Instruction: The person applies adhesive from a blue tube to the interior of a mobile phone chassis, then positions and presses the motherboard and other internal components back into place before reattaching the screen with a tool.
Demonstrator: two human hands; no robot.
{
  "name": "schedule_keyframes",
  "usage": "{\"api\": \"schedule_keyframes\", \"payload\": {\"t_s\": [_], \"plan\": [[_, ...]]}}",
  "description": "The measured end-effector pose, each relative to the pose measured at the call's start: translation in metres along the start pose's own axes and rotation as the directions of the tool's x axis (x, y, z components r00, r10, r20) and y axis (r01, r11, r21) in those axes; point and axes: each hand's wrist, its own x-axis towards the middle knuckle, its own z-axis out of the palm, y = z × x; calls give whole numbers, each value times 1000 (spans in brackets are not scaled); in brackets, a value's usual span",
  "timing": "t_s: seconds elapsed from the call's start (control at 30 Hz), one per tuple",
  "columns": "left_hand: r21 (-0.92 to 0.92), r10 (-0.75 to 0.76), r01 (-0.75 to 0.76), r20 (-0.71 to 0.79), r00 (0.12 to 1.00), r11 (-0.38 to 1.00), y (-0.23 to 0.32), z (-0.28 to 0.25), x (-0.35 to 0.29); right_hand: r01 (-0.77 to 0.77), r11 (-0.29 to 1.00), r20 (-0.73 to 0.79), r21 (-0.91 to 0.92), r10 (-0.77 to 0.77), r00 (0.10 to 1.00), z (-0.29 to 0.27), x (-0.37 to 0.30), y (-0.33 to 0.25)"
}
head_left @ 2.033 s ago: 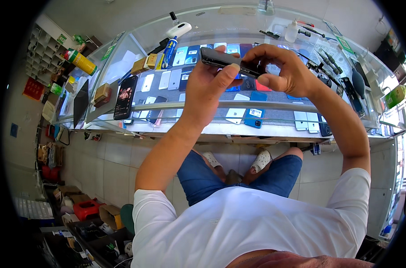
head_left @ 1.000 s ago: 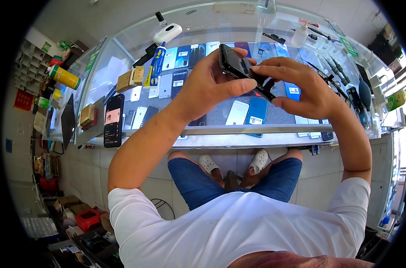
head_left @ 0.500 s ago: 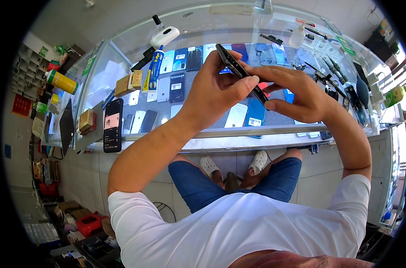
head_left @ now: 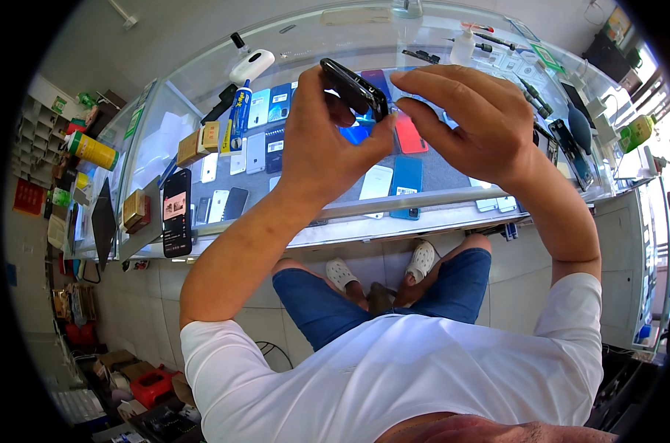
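A dark, glossy smartphone [head_left: 356, 87] is tilted in the grip of my left hand [head_left: 320, 155], above the glass-topped counter. Its thumb presses the near edge, and the fingers wrap behind. Just right of the phone, my right hand [head_left: 479, 122] is open, its fingers stretched toward the phone with a small gap between. Under the glass, between and below my hands, a red phone [head_left: 409, 134] and a blue phone [head_left: 406, 177] show. A white phone [head_left: 377, 184] lies beside the blue one.
At the left of the counter stand a lit phone [head_left: 177, 214], a small yellow box [head_left: 136, 210] and a blue-and-yellow glue tube [head_left: 238, 118]. A white rounded device [head_left: 251, 66] sits farther back. On the right are a clear squeeze bottle [head_left: 463, 48] and a dark air blower [head_left: 579, 129].
My left hand has moved left and up with the phone and turned it. My right hand has come off the phone, and its fingers have spread. The view has shifted slightly.
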Motion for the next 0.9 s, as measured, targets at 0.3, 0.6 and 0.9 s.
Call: {"api": "schedule_keyframes", "payload": {"t_s": [0.3, 0.6, 0.9], "plan": [[96, 60, -54, -62, 996, 994, 2, 2, 1, 14, 994, -25, -105, -17, 1000, 9, -6, -9], [407, 260, -175, -164, 952, 897, 8, 6, 1, -148, 978, 2, -150, 150, 989, 14, -15, -21], [636, 450, -247, -176, 876, 731, 12, 8, 1, -256, 947, 68, -196, 274, 959, 13, -17, -24]]}}
